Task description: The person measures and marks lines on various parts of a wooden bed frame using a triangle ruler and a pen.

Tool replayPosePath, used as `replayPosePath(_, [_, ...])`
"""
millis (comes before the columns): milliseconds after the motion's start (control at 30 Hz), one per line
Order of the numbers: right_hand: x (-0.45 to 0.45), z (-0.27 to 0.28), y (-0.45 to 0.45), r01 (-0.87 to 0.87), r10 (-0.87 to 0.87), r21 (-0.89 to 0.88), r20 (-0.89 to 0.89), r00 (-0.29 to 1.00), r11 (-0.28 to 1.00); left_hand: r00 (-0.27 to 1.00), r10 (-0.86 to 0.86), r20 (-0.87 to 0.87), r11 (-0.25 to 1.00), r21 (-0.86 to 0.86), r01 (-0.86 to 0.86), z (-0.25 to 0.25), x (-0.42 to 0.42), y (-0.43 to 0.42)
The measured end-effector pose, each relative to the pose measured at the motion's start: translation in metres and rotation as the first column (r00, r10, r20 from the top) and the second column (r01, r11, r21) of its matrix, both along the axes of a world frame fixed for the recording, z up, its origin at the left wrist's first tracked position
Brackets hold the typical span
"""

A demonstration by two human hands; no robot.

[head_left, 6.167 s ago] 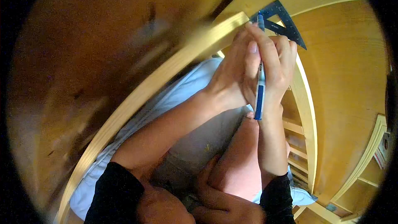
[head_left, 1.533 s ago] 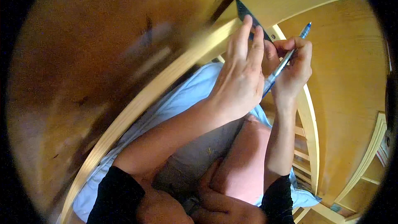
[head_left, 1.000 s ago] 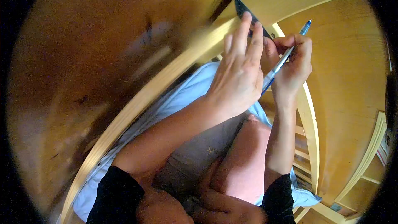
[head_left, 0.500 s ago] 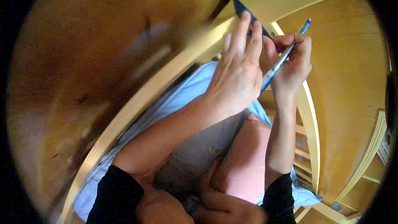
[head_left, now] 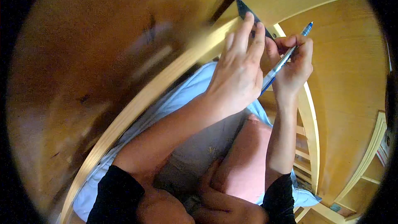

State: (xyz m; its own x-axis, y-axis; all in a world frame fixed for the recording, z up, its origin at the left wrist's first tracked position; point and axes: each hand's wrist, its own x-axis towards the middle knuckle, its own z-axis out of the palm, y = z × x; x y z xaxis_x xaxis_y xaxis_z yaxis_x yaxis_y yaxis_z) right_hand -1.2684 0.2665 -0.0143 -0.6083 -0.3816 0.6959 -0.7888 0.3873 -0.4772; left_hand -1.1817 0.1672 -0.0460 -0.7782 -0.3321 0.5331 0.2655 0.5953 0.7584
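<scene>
My right hand [head_left: 293,64] is closed around a pen [head_left: 282,61], which slants with its blue-tipped end up and to the right. The pen's lower end reaches the edge of my left hand [head_left: 237,72]. At the right thumb and fingertips is the near corner of a thin, dark, flat object [head_left: 245,9], seen nearly edge-on; its kind is unclear. My left hand has its fingers stretched out and apart, two of them over the dark object. Whether they press on it I cannot tell, and the left thumb is hidden.
Below my arms lie a grey cushion or cloth [head_left: 199,145], a pink cloth-covered shape [head_left: 244,157] and light blue bedding [head_left: 190,83]. A curved wooden rail [head_left: 137,103] runs along the left. Wooden slats [head_left: 302,154] and a wooden panel [head_left: 344,79] stand to the right.
Very little differs. Both hands, the pen and the dark object sit slightly lower and further right in view, with the same hold.
</scene>
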Motion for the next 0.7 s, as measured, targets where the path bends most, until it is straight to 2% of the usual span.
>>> replayPosePath(100, [0.0009,0.0011,-0.0006,0.012,-0.011,0.019,-0.044,0.999,1.0,1.0,-0.021,0.001,0.999,0.038,0.021,0.0009,0.0008,-0.0004])
replayPosePath(633, [0.002,-0.0003,0.0023,0.03,-0.029,0.016,-0.012,0.999,0.999,1.0,0.0,0.027,0.999,-0.045,0.001,0.0018,0.0028,-0.0051])
replayPosePath(700, [0.0053,0.0021,0.0044,0.033,-0.03,0.08,-0.03,0.999,0.996,1.0,0.008,0.029,0.998,-0.059,-0.006,0.0024,0.0036,-0.0051])
